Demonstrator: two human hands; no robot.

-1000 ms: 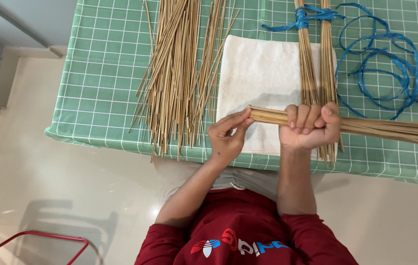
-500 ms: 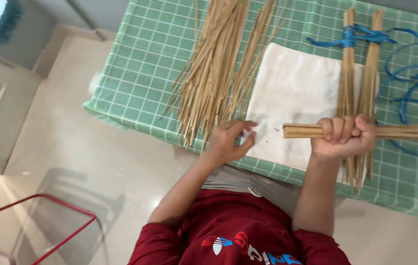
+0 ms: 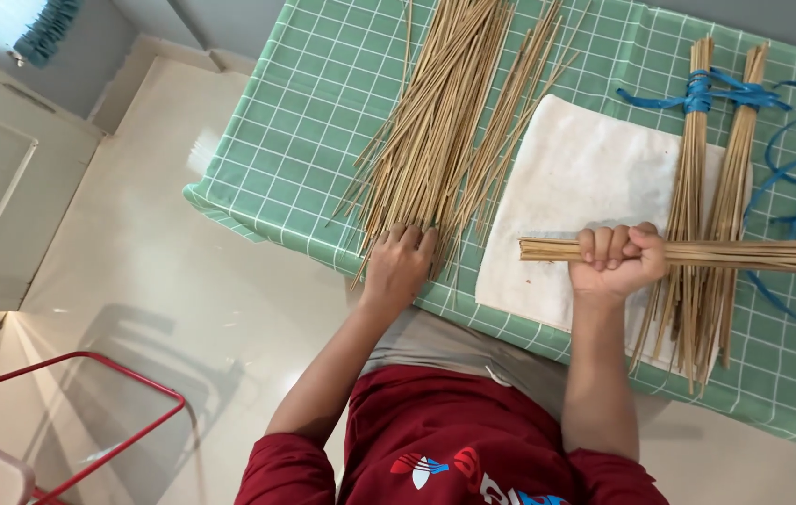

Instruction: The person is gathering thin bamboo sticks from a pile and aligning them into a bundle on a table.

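Left hand (image 3: pixel 398 266) has left the held bundle (image 3: pixel 547 249) and now rests, fingers curled, on the loose sticks (image 3: pixel 435 140); more stock being gathered. Right hand (image 3: pixel 617 257) grips bundle over white cloth (image 3: pixel 585 178).

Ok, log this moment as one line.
left hand: on loose sticks | right hand: grips bundle | white cloth beneath

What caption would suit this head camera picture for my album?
Right hand grips a stick bundle over a white cloth; left hand rests on loose sticks.
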